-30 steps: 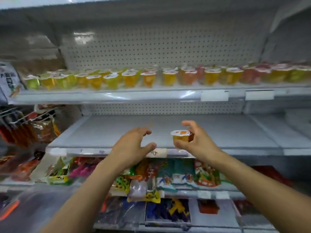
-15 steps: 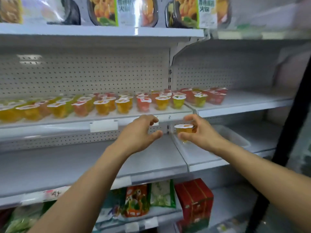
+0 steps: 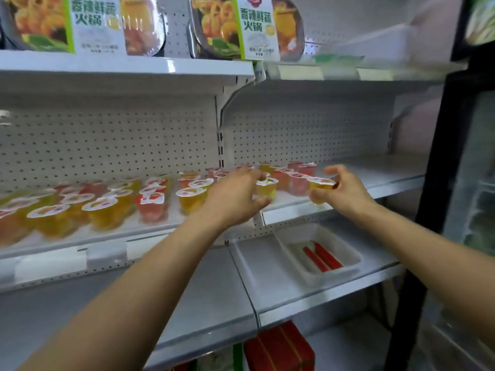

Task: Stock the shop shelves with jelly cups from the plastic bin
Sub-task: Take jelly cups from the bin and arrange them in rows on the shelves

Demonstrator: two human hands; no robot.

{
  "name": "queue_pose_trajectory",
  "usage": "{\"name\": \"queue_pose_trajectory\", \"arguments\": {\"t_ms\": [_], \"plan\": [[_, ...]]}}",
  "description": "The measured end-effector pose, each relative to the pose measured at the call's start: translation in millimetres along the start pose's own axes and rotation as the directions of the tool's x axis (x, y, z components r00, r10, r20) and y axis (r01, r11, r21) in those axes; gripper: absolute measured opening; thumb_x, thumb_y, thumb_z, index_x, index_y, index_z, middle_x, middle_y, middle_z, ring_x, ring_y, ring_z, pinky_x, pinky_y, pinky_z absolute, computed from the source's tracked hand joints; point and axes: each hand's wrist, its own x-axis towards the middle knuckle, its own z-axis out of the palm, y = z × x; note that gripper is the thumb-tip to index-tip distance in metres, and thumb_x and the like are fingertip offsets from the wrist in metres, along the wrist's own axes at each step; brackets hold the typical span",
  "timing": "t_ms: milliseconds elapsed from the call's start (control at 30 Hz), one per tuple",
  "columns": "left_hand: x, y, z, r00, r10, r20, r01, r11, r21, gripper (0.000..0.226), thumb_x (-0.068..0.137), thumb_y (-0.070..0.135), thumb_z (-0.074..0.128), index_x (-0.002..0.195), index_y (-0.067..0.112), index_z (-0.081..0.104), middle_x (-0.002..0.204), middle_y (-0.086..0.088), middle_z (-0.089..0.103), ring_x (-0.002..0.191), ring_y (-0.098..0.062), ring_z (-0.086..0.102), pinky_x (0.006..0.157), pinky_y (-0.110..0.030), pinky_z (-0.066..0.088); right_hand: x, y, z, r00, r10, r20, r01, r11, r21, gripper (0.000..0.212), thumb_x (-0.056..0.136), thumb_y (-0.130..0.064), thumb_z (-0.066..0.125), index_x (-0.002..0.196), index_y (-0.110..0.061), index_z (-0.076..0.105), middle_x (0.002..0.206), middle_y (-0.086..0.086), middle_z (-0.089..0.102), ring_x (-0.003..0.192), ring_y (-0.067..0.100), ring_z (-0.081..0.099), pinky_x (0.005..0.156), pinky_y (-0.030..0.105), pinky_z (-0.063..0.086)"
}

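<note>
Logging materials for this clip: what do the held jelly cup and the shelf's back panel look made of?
Jelly cup in the right hand: likely clear glossy plastic, yellow jelly showing through; printed film lid. Back panel: white-painted perforated sheet, probably metal.

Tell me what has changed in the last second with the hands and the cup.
Both hands rose from the bare lower shelf to the jelly shelf and shifted right, past the upright post. The right hand now holds its yellow cup at that shelf's front edge, beside the cups already there. Unchanged: the right hand still pinches the cup; the left hand still holds nothing.
</note>
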Motion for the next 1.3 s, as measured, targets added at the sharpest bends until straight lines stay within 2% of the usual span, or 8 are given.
{"name": "queue_pose_trajectory", "arguments": {"t_ms": [67, 233, 400, 700, 900, 1033, 1133, 1300], "plan": [[25.2, -1.0, 8.9, 1.0, 0.014, -0.012, -0.014, 0.999, 0.046, 0.054, 0.088, 0.047, 0.06, 0.135, 0.024, 0.049, 0.133, -0.002, 0.053, 0.12, -0.022, 0.051, 0.098, -0.039, 0.045, 26.8, 6.9, -0.7, 0.998, 0.01, -0.064, -0.01, 1.0, -0.005, 0.064, 0.079, -0.016, 0.077, 0.134, -0.017, 0.044, 0.118, 0.005, 0.058, 0.095, 0.018, 0.06, 0.063, 0.02, 0.043], [70.2, -7.3, 28.1, 0.998, 0.056, -0.003, -0.055, 0.989, 0.136, 0.054, 0.089, 0.048, 0.059, 0.136, 0.025, 0.047, 0.135, -0.003, 0.052, 0.122, -0.023, 0.048, 0.098, -0.037, 0.04, 78.3, 20.7, 2.1, 0.985, 0.043, -0.166, -0.056, 0.996, -0.075, 0.067, 0.08, -0.021, 0.078, 0.137, -0.014, 0.043, 0.123, 0.005, 0.057, 0.097, 0.016, 0.053, 0.082, 0.028, 0.044], [90.4, -8.5, 39.8, 0.997, 0.07, 0.026, -0.073, 0.989, 0.131, 0.051, 0.088, 0.047, 0.059, 0.134, 0.026, 0.051, 0.132, -0.002, 0.053, 0.12, -0.023, 0.049, 0.098, -0.038, 0.04, 110.1, 36.9, 11.8, 0.987, 0.142, -0.078, -0.152, 0.977, -0.15, 0.061, 0.077, -0.024, 0.08, 0.127, -0.011, 0.049, 0.117, 0.011, 0.063, 0.102, 0.027, 0.06, 0.093, 0.039, 0.05], [89.2, -7.4, 40.1, 0.999, 0.001, 0.043, -0.006, 0.993, 0.121, 0.055, 0.088, 0.049, 0.059, 0.136, 0.026, 0.048, 0.133, -0.003, 0.052, 0.119, -0.024, 0.049, 0.096, -0.039, 0.044, 117.4, 43.3, 7.5, 0.987, 0.144, 0.069, -0.13, 0.976, -0.172, 0.065, 0.078, -0.022, 0.08, 0.132, -0.012, 0.046, 0.121, 0.009, 0.06, 0.099, 0.023, 0.058, 0.083, 0.03, 0.047], [63.5, 5.5, 23.3, 0.998, -0.043, -0.047, 0.048, 0.992, 0.118, 0.051, 0.089, 0.05, 0.058, 0.133, 0.026, 0.051, 0.129, 0.0, 0.055, 0.116, -0.021, 0.054, 0.093, -0.039, 0.048, 92.3, 30.3, -13.0, 0.997, -0.069, 0.026, 0.072, 0.986, -0.151, 0.071, 0.08, -0.017, 0.075, 0.143, -0.015, 0.042, 0.146, 0.007, 0.043, 0.131, 0.025, 0.045, 0.105, 0.032, 0.037], [27.2, 11.1, 9.6, 0.991, -0.088, -0.102, 0.101, 0.987, 0.126, 0.047, 0.09, 0.048, 0.057, 0.131, 0.027, 0.052, 0.128, 0.004, 0.058, 0.112, -0.018, 0.057, 0.086, -0.035, 0.05, 64.3, 15.5, -13.7, 0.954, -0.293, 0.061, 0.296, 0.898, -0.325, 0.048, 0.085, -0.021, 0.064, 0.131, -0.021, 0.052, 0.132, 0.002, 0.053, 0.121, 0.022, 0.05, 0.102, 0.044, 0.043], [-10.5, 3.9, -3.7, 0.981, -0.137, -0.138, 0.155, 0.979, 0.132, 0.044, 0.09, 0.048, 0.058, 0.129, 0.028, 0.052, 0.129, 0.005, 0.058, 0.113, -0.017, 0.056, 0.086, -0.035, 0.05, 39.5, -7.1, -7.4, 0.889, -0.421, 0.181, 0.458, 0.799, -0.389, 0.043, 0.086, -0.035, 0.055, 0.127, -0.021, 0.053, 0.127, -0.001, 0.057, 0.116, 0.02, 0.053, 0.099, 0.044, 0.043], [-77.3, -27.4, -35.4, 0.947, -0.27, -0.176, 0.298, 0.941, 0.159, 0.046, 0.087, 0.048, 0.061, 0.127, 0.027, 0.054, 0.126, 0.005, 0.059, 0.107, -0.018, 0.059, 0.082, -0.036, 0.051, 5.1, -47.6, 21.6, 0.768, -0.556, 0.317, 0.64, 0.689, -0.341, 0.044, 0.09, -0.027, 0.059, 0.133, -0.024, 0.047, 0.133, -0.002, 0.054, 0.119, 0.019, 0.051, 0.099, 0.038, 0.041]]}}
